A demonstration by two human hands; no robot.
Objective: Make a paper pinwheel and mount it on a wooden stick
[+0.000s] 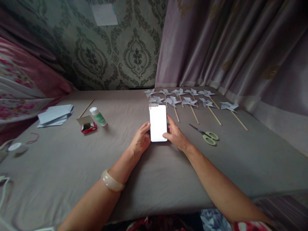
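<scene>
Between both hands is a smartphone (158,123), held upright with its screen bright white toward me. My left hand (141,137) grips its left edge, and a pale bangle circles that wrist. My right hand (176,133) wraps the right edge, its thumb lying over the lower right of the screen. Right of that hand lie scissors (207,136) with light green handles. Behind the phone, several white paper pinwheels (189,101) on wooden sticks lie in rows. The fingers behind the phone are hidden.
On the grey cloth (154,179) at left are a glue stick (98,116), an open small red box (88,127), a wooden stick (87,108), a paper stack (55,115) and a red string (33,138). White cables (6,189) run along the left edge. Curtains (192,41) hang behind.
</scene>
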